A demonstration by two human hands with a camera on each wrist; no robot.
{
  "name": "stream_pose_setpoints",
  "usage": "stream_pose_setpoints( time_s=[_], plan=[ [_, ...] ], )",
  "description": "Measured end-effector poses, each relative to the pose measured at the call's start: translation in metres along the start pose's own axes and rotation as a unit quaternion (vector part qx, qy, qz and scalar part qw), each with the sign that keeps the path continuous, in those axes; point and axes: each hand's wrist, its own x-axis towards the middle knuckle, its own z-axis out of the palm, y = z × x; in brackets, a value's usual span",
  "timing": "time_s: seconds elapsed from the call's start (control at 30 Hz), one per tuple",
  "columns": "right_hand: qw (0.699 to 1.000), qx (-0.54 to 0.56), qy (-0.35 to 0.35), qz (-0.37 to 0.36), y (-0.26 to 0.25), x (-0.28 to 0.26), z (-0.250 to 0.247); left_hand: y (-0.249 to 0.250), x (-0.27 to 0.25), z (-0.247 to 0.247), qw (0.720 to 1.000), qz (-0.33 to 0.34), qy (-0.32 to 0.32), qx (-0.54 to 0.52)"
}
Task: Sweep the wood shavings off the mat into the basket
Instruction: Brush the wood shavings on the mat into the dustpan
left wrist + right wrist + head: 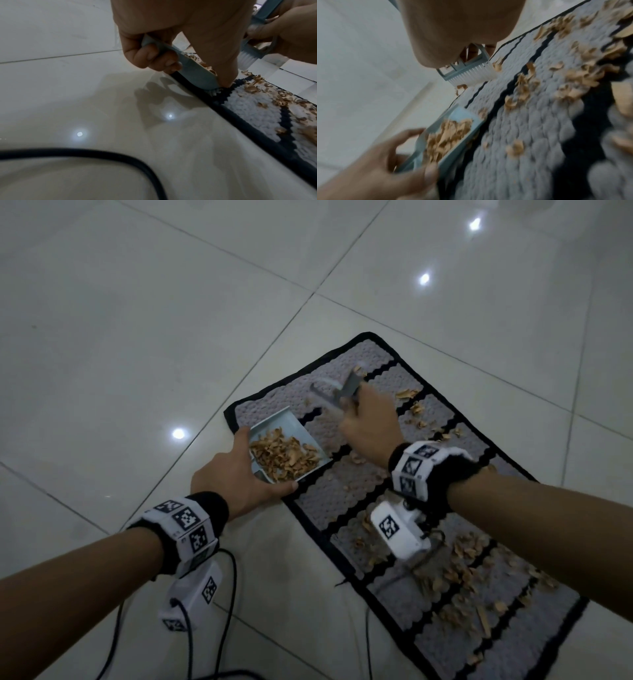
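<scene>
On the tiled floor (137, 337), seen from the head camera, a grey mat (342, 494) with black wavy lines is laid out. A small blue dustpan (294, 428) is held at the mat's left edge by the left hand (236, 474), with the thumb on one side and the fingers on the other. A heap of wood shavings (284, 455) is held in the pan. More shavings (462, 573) are spread over the near right part of the mat. A small brush (346, 392) is gripped by the right hand (371, 428) near the mat's far edge; it looks blurred.

From the left wrist camera, fingers (145, 56) are seen curled round the pan's blue wall (193, 73), which sits on the mat's black border (240, 116). A black cable (102, 154) is seen on the floor.

From the right wrist camera, the brush's white bristles (471, 74) are seen at the mat's far edge, just beside 1 shaving (497, 65). No basket can be seen.
</scene>
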Motion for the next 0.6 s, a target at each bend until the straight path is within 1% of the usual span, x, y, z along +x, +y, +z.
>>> stream_pose_setpoints(
  time_s=[0.07, 0.1, 0.2, 0.37, 0.5, 0.6],
  plan=[
    [0.996, 0.013, 0.050, 0.071, 0.018, 0.023, -0.012, 0.004, 0.004, -0.002, 1.000, 0.002, 0.004, -0.003],
    [0.993, 0.022, 0.071, 0.094, 0.026, 0.034, -0.017, 0.006, 0.007, -0.002, 1.000, 0.003, 0.007, 0.000],
    [0.988, 0.021, 0.096, 0.119, 0.046, 0.054, -0.028, 0.013, 0.020, -0.004, 1.000, 0.002, 0.011, 0.023],
    [0.989, -0.058, 0.077, 0.109, 0.068, 0.068, -0.025, 0.022, 0.042, -0.009, 0.999, 0.002, 0.006, 0.034],
    [0.991, -0.065, 0.083, 0.083, 0.060, 0.066, -0.009, 0.024, 0.055, -0.022, 0.999, 0.010, -0.016, 0.047],
    [0.994, -0.075, 0.062, 0.051, 0.047, 0.062, 0.009, 0.024, 0.061, -0.032, 0.997, 0.022, -0.029, 0.062]
  ],
)
